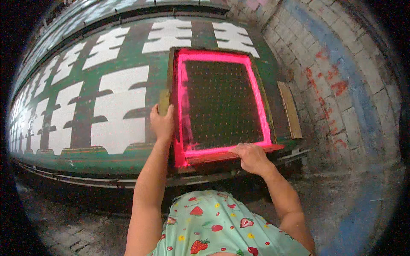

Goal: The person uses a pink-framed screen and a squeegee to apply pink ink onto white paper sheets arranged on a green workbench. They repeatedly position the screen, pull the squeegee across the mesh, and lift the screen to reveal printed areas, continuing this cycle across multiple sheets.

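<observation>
Hands steady printing screen (222,102) flat on green table (85,153): right hand (252,157) clamps near frame edge, left hand (162,123) grips left rail, keeping pink-edged mesh registered. Beyond, white cut pieces (115,111) lie in rows; wooden bar (289,110) rests beside frame.

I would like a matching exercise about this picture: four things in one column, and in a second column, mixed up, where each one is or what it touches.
Things:
1. left hand
2. right hand
3. wooden strip
4. white pieces

Places:
A. on the table, right of the screen frame
B. on the frame's near edge
C. in rows on the green table, left of the frame
D. on the frame's left edge

Pairs: 1-D, 2-B, 3-A, 4-C
</observation>
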`<state>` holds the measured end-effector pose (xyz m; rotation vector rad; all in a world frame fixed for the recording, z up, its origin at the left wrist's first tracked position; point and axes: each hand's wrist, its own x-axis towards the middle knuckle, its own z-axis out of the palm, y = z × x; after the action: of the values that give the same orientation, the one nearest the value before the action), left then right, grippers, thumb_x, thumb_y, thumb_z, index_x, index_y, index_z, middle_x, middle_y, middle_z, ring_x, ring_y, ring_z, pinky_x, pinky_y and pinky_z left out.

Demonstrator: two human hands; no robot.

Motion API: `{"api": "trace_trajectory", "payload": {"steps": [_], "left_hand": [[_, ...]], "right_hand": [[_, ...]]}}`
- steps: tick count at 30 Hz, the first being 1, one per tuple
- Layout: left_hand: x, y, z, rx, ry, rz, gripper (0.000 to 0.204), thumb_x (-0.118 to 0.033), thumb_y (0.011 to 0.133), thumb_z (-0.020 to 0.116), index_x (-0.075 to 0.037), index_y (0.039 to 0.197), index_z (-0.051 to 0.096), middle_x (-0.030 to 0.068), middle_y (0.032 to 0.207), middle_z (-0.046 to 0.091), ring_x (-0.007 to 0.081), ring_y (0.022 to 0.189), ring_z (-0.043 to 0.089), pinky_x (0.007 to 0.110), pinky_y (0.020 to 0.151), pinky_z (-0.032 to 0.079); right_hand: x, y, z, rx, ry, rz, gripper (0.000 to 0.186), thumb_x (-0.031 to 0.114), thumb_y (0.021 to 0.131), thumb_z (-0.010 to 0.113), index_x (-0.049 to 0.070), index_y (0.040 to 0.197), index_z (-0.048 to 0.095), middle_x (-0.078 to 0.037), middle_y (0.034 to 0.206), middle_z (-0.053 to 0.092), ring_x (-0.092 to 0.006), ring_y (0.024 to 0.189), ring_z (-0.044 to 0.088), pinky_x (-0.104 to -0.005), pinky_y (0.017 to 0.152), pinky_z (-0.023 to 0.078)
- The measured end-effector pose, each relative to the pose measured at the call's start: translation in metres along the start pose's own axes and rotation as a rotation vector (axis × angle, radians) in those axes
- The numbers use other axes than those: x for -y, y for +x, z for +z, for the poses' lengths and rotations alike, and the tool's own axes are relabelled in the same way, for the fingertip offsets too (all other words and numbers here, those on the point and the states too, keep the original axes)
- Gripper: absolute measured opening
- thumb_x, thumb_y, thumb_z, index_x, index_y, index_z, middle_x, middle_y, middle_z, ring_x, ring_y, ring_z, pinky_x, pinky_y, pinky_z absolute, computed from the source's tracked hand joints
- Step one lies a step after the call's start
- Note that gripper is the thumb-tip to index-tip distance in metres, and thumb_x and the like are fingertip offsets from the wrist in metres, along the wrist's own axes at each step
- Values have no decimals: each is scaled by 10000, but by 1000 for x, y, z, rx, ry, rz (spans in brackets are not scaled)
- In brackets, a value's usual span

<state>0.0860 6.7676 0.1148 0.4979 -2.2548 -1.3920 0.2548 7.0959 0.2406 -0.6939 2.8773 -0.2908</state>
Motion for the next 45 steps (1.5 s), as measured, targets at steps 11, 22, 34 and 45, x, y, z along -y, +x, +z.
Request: {"api": "trace_trajectory", "payload": {"steps": [11, 22, 34, 45], "left_hand": [[-17, 1, -4, 44, -99, -51, 621, -373, 988, 833, 59, 1400, 663, 255, 1295, 757, 351, 1202, 728, 439, 1061, 544], [-21, 0, -1, 34, -84, -88, 469, -325, 1088, 724, 47, 1370, 682, 188, 1245, 749, 271, 1141, 699, 386, 1035, 534], [-20, -8, -1, -40, -1, -153, 430, -286, 1122, 657, 86, 1333, 698, 197, 1268, 749, 271, 1194, 682, 396, 1067, 514], [-16, -7, 1, -23, -37, -233, 398, -262, 1144, 626, 76, 1345, 684, 139, 1217, 746, 222, 1130, 681, 364, 1028, 528]], "right_hand": [[-8, 32, 37, -395, -74, -70, 442, -9, 831, 653, 66, 1245, 788, -138, 1166, 764, -350, 1080, 742, -493, 924, 591], [-146, 245, 11, -461, -137, -137, 390, -5, 871, 622, 102, 1205, 792, -158, 1067, 736, -377, 1032, 728, -504, 897, 590], [-251, 439, -60, -235, -185, -14, 395, 107, 936, 630, 189, 1291, 781, -161, 1229, 791, -397, 1131, 774, -564, 976, 623], [-284, 458, -71, -283, -160, -103, 309, 125, 880, 657, 134, 1158, 792, -161, 1142, 811, -392, 1107, 776, -548, 966, 622]]}}
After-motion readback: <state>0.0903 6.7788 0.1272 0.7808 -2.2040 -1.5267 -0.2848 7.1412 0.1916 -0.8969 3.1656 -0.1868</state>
